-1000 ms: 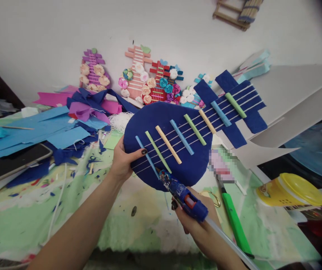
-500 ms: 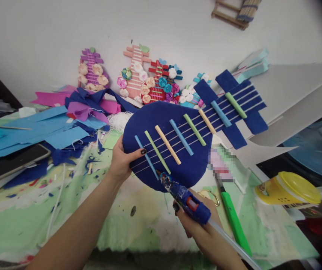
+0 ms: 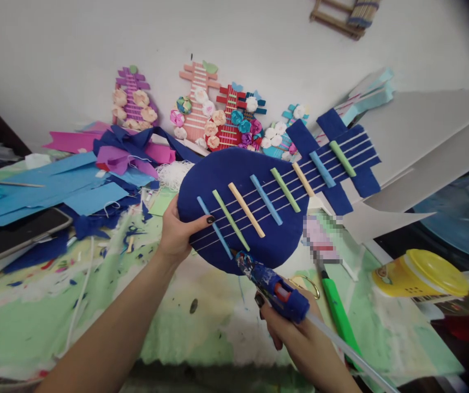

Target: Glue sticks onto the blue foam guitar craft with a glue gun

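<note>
A dark blue craft lute (image 3: 226, 169), with pale strings and blue, green and cream strips across them, is held up tilted over the table. My left hand (image 3: 177, 229) grips its rounded end, thumb on the front beside the lowest blue strip (image 3: 214, 227); the other fingers are hidden behind. In my right hand (image 3: 295, 327) is a blue glue gun (image 3: 277, 292), a long translucent glue stick (image 3: 351, 352) sticking out of its back. The gun's glue-smeared nozzle is at the lower end of that blue strip; whether it touches, I cannot tell.
Decorated craft lutes (image 3: 199, 103) lean against the wall. Coloured scraps (image 3: 90, 185), white string (image 3: 174, 174) and a phone (image 3: 17, 234) lie left. On the right are a green-handled tool (image 3: 340, 311), scissors' gold handle (image 3: 310, 284) and a yellow tub (image 3: 418, 273).
The lute's neck has dipped slightly and shifted a little left. The glue gun has moved slightly right with my right hand, its nozzle staying by the blue strip's lower end.
</note>
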Available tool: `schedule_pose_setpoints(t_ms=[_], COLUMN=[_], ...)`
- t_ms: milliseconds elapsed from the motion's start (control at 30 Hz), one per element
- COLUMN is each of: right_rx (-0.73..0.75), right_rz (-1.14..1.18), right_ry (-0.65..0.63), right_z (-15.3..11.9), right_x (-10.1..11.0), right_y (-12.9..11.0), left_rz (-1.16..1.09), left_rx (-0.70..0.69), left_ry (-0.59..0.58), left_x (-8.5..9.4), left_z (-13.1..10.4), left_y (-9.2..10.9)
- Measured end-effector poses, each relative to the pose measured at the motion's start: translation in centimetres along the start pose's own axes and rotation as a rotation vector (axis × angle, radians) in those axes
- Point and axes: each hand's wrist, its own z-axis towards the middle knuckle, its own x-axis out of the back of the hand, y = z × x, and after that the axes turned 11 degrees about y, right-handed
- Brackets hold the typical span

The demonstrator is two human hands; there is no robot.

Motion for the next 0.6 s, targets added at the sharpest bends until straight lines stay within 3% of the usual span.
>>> schedule_pose_setpoints(t_ms=[600], right_rx=[-0.014], right_rz=[-0.047], right_ry=[0.009], right_z=[-0.31], right_x=[0.32], right_y=[0.08], left_rz=[0.001], left_rx=[0.003], left_ry=[0.01], left_x=[-0.03], left_z=[0.04], left_y=[-0.26])
